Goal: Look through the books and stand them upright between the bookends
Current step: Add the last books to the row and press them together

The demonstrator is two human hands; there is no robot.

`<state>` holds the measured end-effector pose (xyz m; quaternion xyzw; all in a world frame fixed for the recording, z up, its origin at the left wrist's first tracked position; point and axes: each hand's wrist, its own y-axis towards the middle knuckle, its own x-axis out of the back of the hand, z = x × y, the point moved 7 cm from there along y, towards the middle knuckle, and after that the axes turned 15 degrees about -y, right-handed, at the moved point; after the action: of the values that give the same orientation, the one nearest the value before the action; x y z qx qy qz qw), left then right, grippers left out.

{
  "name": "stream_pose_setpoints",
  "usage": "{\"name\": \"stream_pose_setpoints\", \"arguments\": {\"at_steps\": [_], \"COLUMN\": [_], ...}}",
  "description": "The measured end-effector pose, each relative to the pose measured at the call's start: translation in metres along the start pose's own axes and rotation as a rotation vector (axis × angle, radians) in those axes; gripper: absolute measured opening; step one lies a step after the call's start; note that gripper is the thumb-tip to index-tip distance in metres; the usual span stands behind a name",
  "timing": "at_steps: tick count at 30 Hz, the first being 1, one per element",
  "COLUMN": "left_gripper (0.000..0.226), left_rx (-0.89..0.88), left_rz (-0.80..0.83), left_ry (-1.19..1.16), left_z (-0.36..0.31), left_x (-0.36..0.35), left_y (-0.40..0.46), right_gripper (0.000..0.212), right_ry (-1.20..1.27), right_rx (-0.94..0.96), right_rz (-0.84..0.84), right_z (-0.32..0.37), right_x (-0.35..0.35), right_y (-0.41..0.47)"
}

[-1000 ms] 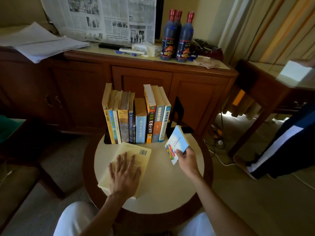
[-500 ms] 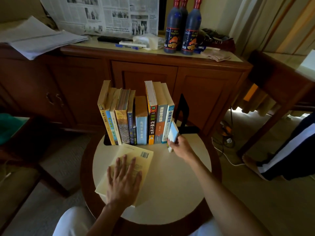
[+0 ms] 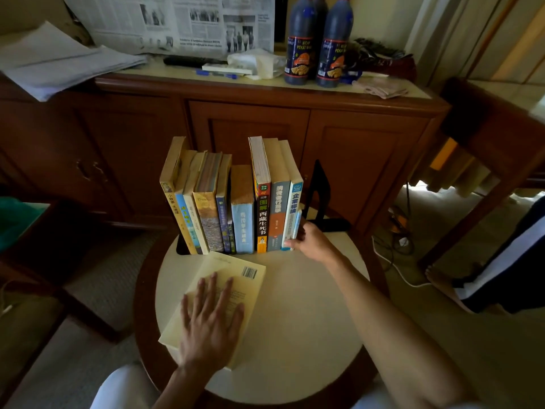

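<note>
Several books [image 3: 233,202] stand upright in a row on a small round table [image 3: 309,305], their left end against a black bookend [image 3: 180,247] that is mostly hidden. A second black bookend [image 3: 318,199] stands to the right, a gap away from the row. My right hand [image 3: 312,242] grips a thin small blue-white book [image 3: 298,224], upright against the right end of the row. My left hand [image 3: 211,323] lies flat, fingers spread, on a pale yellow book [image 3: 236,278] lying face down on the table.
Behind the table a dark wooden sideboard [image 3: 265,128] carries dark sauce bottles [image 3: 317,42], newspapers [image 3: 177,22], pens and a tissue pack. A person's leg [image 3: 501,261] stands at the right beside a wooden table. White cables lie on the carpet at right.
My right hand carried the small book from over the table up to the right end of the row, turning it upright against the last book. My left hand stayed on the yellow book.
</note>
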<state>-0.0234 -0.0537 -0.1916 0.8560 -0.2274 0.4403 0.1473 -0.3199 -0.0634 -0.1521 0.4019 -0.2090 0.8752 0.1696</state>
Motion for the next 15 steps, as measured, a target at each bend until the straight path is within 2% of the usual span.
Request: {"name": "stream_pose_setpoints", "arguments": {"at_steps": [4, 9, 15], "left_gripper": [0.064, 0.064, 0.062], "left_rx": [0.001, 0.006, 0.003], "left_rz": [-0.003, 0.000, -0.010], "left_ry": [0.009, 0.008, 0.011], "left_z": [0.002, 0.000, 0.000], "left_x": [-0.001, 0.001, 0.001], "left_y": [0.001, 0.000, 0.000], "right_gripper": [0.070, 0.066, 0.070], "right_ry": [-0.073, -0.100, -0.003], "right_rx": [0.011, 0.004, 0.012], "right_rz": [0.058, 0.117, 0.081], "right_z": [-0.001, 0.004, -0.001], "right_x": [-0.008, -0.011, -0.011], "right_y": [0.007, 0.019, 0.019]}}
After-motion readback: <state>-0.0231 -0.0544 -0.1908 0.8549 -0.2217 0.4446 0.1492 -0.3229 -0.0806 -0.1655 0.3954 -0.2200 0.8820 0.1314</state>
